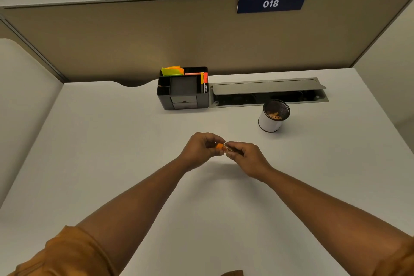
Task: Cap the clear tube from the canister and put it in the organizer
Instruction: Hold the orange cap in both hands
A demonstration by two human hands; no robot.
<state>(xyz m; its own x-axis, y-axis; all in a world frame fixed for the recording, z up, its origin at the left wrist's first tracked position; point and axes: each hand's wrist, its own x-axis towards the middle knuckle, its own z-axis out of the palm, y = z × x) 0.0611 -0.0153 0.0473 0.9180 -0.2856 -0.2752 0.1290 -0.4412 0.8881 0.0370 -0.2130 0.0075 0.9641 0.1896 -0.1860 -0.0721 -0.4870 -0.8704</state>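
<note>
Both hands meet above the middle of the white desk point(112, 163). My left hand point(200, 149) pinches a small orange cap point(219, 146). My right hand point(245, 157) grips the clear tube point(230, 149), mostly hidden by its fingers. Cap and tube touch end to end; whether the cap is seated cannot be told. The white canister with a black mesh top point(272, 116) stands to the back right with several small orange and clear pieces inside. The black desk organizer point(182, 91) stands against the partition, behind the hands.
The organizer holds yellow-green and orange sticky notes point(172, 70) and orange markers point(205, 80). An open grey cable tray point(268, 93) lies right of it. A beige partition point(134, 40) walls the desk's far edge, with a side panel at the left.
</note>
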